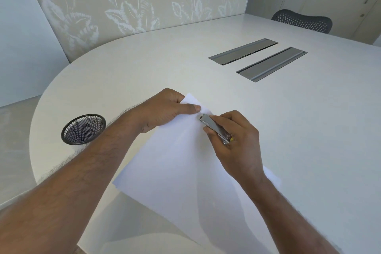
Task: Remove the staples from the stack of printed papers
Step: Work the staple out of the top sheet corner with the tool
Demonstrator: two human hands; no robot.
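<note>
A stack of white papers (181, 163) lies slanted on the white table, its far corner pointing away from me. My left hand (165, 111) pinches that far corner, thumb on top and fingers curled under the edge. My right hand (235, 140) is closed around a small silver metal staple remover (214, 128). The tool's tip touches the paper just right of my left thumb. No staple can be made out at the tip.
A black mesh cup (83, 129) stands at the left near the table's rounded edge. Two grey cable hatches (257, 59) are set into the table (309, 130) farther back. A dark mesh chair (302, 20) stands at the far right.
</note>
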